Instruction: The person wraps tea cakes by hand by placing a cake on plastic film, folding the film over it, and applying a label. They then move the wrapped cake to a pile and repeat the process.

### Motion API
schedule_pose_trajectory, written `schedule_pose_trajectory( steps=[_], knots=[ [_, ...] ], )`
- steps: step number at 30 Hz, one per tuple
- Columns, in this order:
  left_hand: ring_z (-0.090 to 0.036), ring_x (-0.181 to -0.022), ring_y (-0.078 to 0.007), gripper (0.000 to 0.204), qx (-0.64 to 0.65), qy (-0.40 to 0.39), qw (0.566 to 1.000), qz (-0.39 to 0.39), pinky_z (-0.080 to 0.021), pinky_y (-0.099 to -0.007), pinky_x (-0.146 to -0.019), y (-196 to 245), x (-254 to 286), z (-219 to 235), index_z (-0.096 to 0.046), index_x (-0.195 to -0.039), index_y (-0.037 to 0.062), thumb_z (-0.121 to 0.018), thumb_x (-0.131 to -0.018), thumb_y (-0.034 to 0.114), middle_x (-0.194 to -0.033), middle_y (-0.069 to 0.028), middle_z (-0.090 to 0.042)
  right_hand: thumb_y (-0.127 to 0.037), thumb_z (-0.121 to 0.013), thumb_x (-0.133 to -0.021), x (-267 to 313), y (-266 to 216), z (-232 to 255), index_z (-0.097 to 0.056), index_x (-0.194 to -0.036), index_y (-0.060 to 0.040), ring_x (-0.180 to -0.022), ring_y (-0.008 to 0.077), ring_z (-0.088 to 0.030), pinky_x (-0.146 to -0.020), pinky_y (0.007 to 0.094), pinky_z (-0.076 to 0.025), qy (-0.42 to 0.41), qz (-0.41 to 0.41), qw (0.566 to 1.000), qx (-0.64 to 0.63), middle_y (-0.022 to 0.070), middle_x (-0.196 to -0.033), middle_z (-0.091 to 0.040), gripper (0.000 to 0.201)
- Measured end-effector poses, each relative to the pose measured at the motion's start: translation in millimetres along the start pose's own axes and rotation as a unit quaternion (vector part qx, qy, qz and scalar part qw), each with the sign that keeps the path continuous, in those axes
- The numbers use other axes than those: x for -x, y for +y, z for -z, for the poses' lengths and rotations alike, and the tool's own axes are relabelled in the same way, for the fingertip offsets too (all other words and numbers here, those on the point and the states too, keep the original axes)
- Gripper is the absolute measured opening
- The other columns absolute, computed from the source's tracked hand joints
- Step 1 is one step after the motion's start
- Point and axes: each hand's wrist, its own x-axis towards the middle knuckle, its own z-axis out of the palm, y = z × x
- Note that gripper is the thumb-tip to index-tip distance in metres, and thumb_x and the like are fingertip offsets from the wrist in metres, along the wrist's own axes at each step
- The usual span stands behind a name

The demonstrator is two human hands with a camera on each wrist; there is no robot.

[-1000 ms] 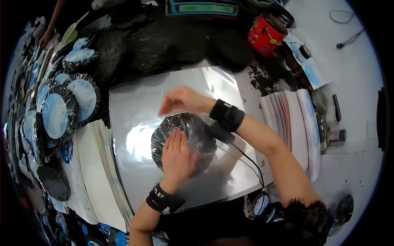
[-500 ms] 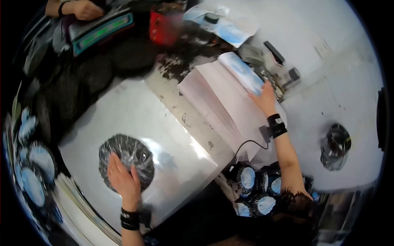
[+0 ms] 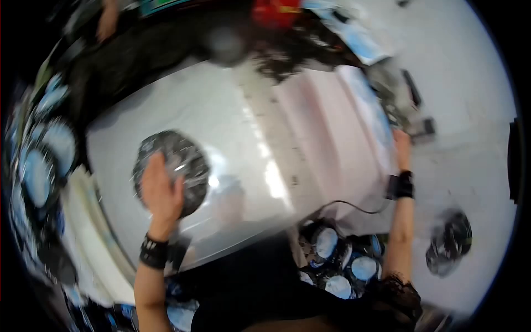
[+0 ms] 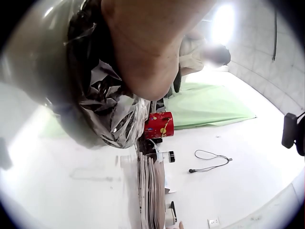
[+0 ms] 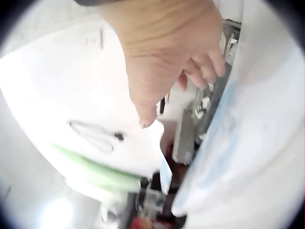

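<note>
On a shiny metal sheet (image 3: 243, 199) lies a round dark cake (image 3: 192, 166) wrapped in clear, crinkled plastic. My left hand (image 3: 159, 191) rests on its left part, fingers straight and together, thumb apart. The left wrist view shows the crinkled wrap (image 4: 112, 109) beside the hand. My right hand (image 3: 402, 152) is at the far right edge of a stack of large paper sheets (image 3: 326, 127). In the right wrist view its fingers bend loosely over a grey box (image 5: 183, 143) and small white bits, with nothing visible in them.
Wrapped cakes with pale blue labels (image 3: 38, 174) are piled at the left, beside another paper stack (image 3: 91, 238). More labelled cakes (image 3: 337, 285) sit near my lap. At the back are a red tin (image 3: 276, 12) and dark crumbs. A dark clear-wrapped bundle (image 3: 451, 240) lies at the right.
My right hand has left the air above the wrapped cake, passed over the paper stack and reached its right edge. My left hand has stayed on the cake while the head view swung.
</note>
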Motion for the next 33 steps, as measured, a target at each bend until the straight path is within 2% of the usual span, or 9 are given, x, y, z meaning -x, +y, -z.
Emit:
schedule_pose_trajectory(
  steps=[2,10,11,13,15,19,25,29,33],
  knots=[
    [-0.047,-0.137,-0.0437,0.069,-0.003,-0.021,1.0,-0.001,-0.034,-0.0487,-0.116,-3.7,-0.1,-2.1,-0.042,-0.151,-0.0068,-0.064,-0.094,0.025,-0.15,-0.027,-0.049,-0.036,-0.075,-0.092,36.7,-62.4,-40.5,-0.059,-0.108,0.0011,-0.083,0.0237,-0.062,-0.083,0.039,-0.051,0.071,0.188,0.96,0.194,0.0178,-0.093,-0.063,0.043],
    [-0.045,-0.139,-0.0439,0.07,0.001,-0.011,1.0,-0.025,-0.033,-0.049,-0.117,-0.8,-1.0,-7.0,-0.04,-0.152,-0.0056,-0.064,-0.094,0.025,-0.152,-0.0266,-0.048,-0.028,-0.064,-0.097,-10.4,-2.2,-26.5,-0.067,-0.103,-0.0011,-0.089,0.0324,-0.065,-0.08,0.0407,-0.05,0.064,0.033,0.997,0.024,0.0166,-0.103,-0.073,0.028],
    [-0.045,-0.139,-0.0441,0.071,0.011,-0.015,1.0,-0.025,-0.033,-0.0493,-0.117,1.1,-2.3,-7.5,-0.04,-0.152,-0.0054,-0.064,-0.093,0.025,-0.152,-0.0264,-0.047,-0.028,-0.059,-0.099,-10.6,28.3,14.8,-0.066,-0.118,-0.0015,-0.11,0.0304,-0.065,-0.092,0.0411,-0.05,0.017,-0.062,0.901,0.429,0.017,-0.123,-0.07,0.033],
    [-0.045,-0.139,-0.0445,0.074,0.028,-0.016,0.999,0.009,-0.033,-0.0506,-0.117,0.1,0.3,5.1,-0.039,-0.153,-0.0052,-0.066,-0.092,0.027,-0.152,-0.0256,-0.048,-0.034,-0.052,-0.103,26.8,42.2,75.1,-0.059,-0.13,0.0001,-0.108,0.0337,-0.067,-0.088,0.0451,-0.055,0.16,-0.143,0.961,0.174,0.0191,-0.122,-0.07,0.044],
    [-0.047,-0.137,-0.0443,0.081,0.029,-0.02,0.999,0.018,-0.034,-0.0507,-0.116,4.7,-2.8,10.3,-0.04,-0.151,-0.0072,-0.072,-0.087,0.032,-0.15,-0.0276,-0.049,-0.04,-0.046,-0.107,59.7,-53.8,97.8,-0.051,-0.142,0.0016,-0.107,0.0369,-0.07,-0.084,0.0491,-0.061,0.338,-0.147,0.854,-0.367,0.0212,-0.12,-0.069,0.055],
    [-0.049,-0.135,-0.0432,0.069,0.019,-0.01,1.0,0.001,-0.036,-0.0494,-0.115,8.3,-8.3,9.5,-0.047,-0.145,-0.0079,-0.069,-0.088,0.024,-0.143,-0.0272,-0.053,-0.035,-0.057,-0.099,113.3,-267.7,-118.6,-0.048,-0.146,0.003,-0.121,0.0358,-0.061,-0.096,0.0468,-0.051,0.064,0.094,0.953,-0.282,0.0215,-0.131,-0.061,0.061],
    [-0.053,-0.134,-0.0369,0.055,0.244,0.004,0.97,0.009,-0.038,-0.0475,-0.114,-3.7,8.2,-4.3,-0.055,-0.142,0.0047,-0.069,-0.092,0.023,-0.139,-0.0188,-0.06,-0.046,-0.072,-0.091,221.5,-529.9,-253.4,-0.048,-0.147,0.0052,-0.141,0.0425,-0.045,-0.12,0.0483,-0.034,-0.241,0.495,0.804,-0.225,0.0253,-0.151,-0.048,0.08],
    [-0.054,-0.135,-0.0289,0.049,0.588,-0.024,0.796,0.139,-0.043,-0.0401,-0.112,0.0,8.4,-12.7,-0.057,-0.143,0.0106,-0.064,-0.099,0.03,-0.14,-0.012,-0.061,-0.051,-0.073,-0.089,229.9,-521.4,-235.4,-0.049,-0.144,0.0073,-0.141,0.0431,-0.044,-0.12,0.0475,-0.034,-0.316,0.453,0.824,-0.121,0.0298,-0.148,-0.048,0.083],
    [-0.049,-0.14,-0.0303,0.052,0.37,-0.093,0.919,0.095,-0.039,-0.0386,-0.116,-5.3,9.4,0.0,-0.053,-0.144,0.0049,-0.065,-0.095,0.018,-0.146,-0.0177,-0.055,-0.05,-0.065,-0.095,207.8,-567.6,-286.0,-0.038,-0.153,0.0045,-0.148,0.0408,-0.038,-0.123,0.0542,-0.025,-0.497,0.059,0.659,-0.561,0.0268,-0.156,-0.042,0.084]
  ],
)
